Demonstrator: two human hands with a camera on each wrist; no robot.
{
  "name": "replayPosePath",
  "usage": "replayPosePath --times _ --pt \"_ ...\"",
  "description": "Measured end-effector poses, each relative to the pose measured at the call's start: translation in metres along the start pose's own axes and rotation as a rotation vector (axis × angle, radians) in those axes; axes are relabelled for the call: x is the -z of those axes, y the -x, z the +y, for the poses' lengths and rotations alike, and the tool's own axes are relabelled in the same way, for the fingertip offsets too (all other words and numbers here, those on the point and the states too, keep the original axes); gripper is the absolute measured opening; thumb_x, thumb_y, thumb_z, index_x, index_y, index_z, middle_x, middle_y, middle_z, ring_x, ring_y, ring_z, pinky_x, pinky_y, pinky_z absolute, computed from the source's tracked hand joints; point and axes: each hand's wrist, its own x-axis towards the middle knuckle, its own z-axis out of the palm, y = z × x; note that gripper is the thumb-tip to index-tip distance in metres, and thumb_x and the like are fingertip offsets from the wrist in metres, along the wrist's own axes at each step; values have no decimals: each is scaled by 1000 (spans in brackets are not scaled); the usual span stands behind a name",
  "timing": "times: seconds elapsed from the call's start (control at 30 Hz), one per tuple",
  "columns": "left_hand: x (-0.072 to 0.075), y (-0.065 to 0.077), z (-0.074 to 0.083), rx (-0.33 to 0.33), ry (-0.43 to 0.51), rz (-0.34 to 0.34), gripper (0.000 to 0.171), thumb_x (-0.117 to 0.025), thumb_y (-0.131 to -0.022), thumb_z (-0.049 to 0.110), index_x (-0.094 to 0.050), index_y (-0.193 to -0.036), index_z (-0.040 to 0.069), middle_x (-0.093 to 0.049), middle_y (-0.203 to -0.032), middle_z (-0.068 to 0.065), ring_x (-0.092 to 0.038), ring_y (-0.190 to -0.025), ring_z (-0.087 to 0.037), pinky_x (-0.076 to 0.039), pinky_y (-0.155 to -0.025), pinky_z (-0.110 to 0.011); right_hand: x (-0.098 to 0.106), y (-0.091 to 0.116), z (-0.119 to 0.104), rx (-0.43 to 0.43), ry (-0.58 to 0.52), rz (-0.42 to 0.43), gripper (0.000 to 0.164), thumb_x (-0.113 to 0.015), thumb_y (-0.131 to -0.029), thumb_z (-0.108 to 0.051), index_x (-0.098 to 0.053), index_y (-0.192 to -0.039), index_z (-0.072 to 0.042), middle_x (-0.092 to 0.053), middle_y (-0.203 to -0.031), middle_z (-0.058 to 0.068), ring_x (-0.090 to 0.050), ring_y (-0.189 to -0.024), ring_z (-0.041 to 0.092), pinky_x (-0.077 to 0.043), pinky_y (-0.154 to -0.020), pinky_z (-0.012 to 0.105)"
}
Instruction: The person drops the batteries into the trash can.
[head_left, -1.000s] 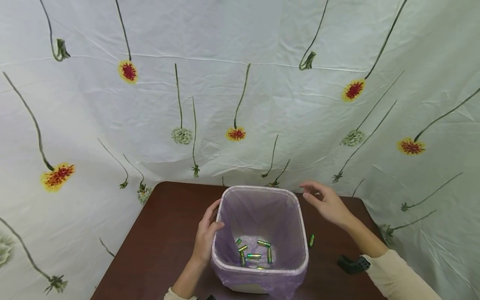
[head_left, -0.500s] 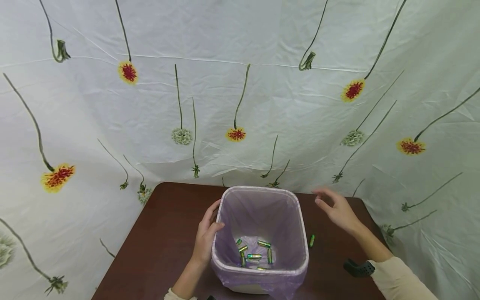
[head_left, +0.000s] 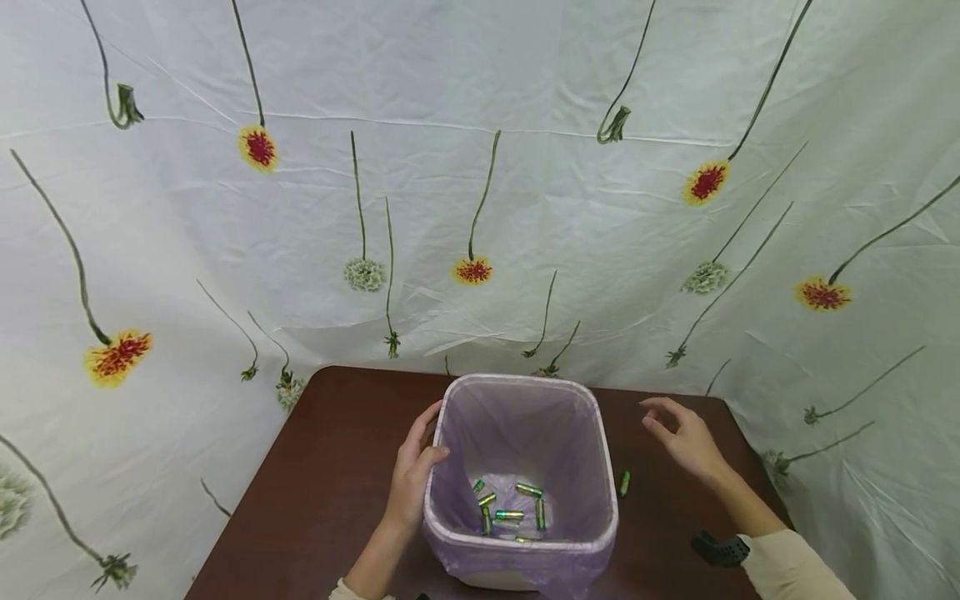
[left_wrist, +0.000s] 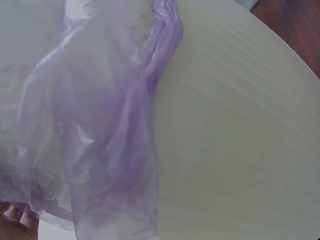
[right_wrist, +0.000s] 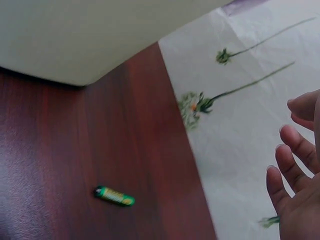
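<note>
A bin (head_left: 517,575) lined with a translucent purple bag (head_left: 525,417) stands on the table. Several green-and-gold batteries (head_left: 509,515) lie loose on its bottom. My left hand (head_left: 411,479) grips the bin's left rim, thumb over the edge and fingers along the outside wall. The left wrist view is filled by the bin's pale wall (left_wrist: 235,130) and the hanging purple bag (left_wrist: 110,130). To the right of the bin, my right hand (head_left: 686,442) hovers above the table, fingers loosely bent and holding nothing. One more battery (right_wrist: 115,196) lies on the table between that hand and the bin.
The dark reddish-brown table (head_left: 322,467) reaches back to a white cloth (head_left: 450,192) printed with flowers, which hangs behind and at both sides. A black wrist strap (head_left: 720,549) sits at the right sleeve.
My right hand has moved right and toward me, away from the bin's back right corner. The left hand, the bin and the batteries have stayed in place.
</note>
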Motion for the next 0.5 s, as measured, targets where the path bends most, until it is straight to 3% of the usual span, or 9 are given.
replayPosePath --times 0.23,0.5 --pt "-1 1 1 -18 -5 -5 62 -45 -91 -4 -43 -153 -2 -48 -149 -26 -53 -124 -29 -50 -94 -29 -22 10 32 -92 29 55 33 -72 -98 -13 -66 -127 0 -66 -101 9 -60 -88 23 -48 -72 37" --pt "-1 0 1 16 7 7 64 -46 -89 -3 -44 -153 1 -49 -150 -22 -54 -122 -34 -51 -92 -31 -57 30 69 -191 14 113 47 -75 -95 -20 -61 -135 0 -65 -105 11 -60 -97 29 -47 -83 45"
